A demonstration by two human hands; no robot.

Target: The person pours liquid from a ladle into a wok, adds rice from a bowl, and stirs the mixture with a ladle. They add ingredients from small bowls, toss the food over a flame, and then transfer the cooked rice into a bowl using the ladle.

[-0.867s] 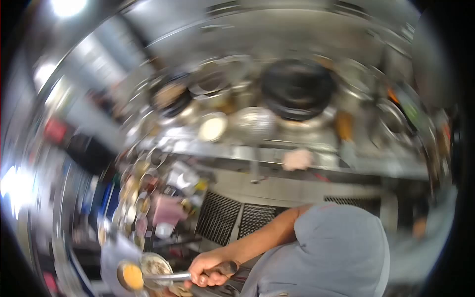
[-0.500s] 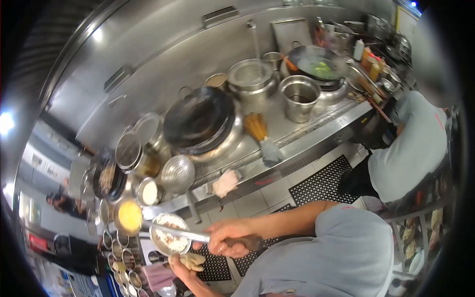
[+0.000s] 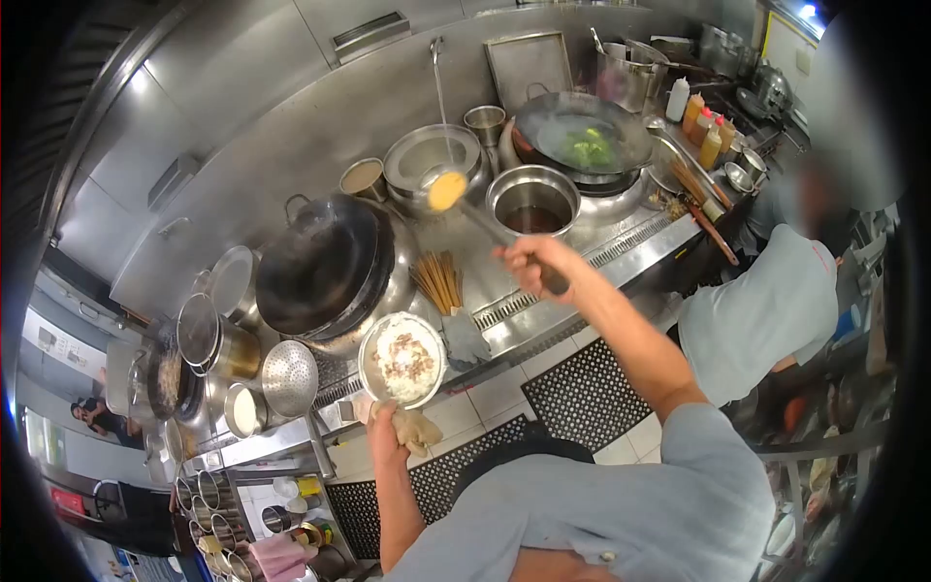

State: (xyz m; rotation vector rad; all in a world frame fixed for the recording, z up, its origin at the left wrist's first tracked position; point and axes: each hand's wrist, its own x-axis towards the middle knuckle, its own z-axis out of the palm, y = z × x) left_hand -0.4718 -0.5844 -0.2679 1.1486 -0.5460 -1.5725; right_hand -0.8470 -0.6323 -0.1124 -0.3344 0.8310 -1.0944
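Observation:
My left hand (image 3: 386, 436) is closed on the rim of a metal bowl (image 3: 433, 386), with a beige cloth (image 3: 417, 434) bunched at the grip. White rice topped with brown bits (image 3: 402, 359) fills the bowl. In my right hand (image 3: 539, 267) is the handle of a ladle (image 3: 493, 230), fingers wrapped round it. Yellow liquid that looks like beaten egg (image 3: 447, 190) sits in the ladle's cup, near the front rim of a wide pot (image 3: 393, 155). A large dark wok (image 3: 325, 257) stands left of the ladle, beyond the bowl.
A tall pot of dark liquid (image 3: 533, 209) stands behind the ladle handle. Greens steam in another wok (image 3: 582, 136). A bamboo brush (image 3: 438, 283) lies on the range. A perforated skimmer (image 3: 290, 378) and a pot of white stuff (image 3: 244, 412) are at left. A co-worker (image 3: 766, 301) stands at right.
My right hand has carried the ladle of yellow liquid up and right, from beside the bowl to near the wide pot. My left hand has raised the bowl toward the range. The view has shifted.

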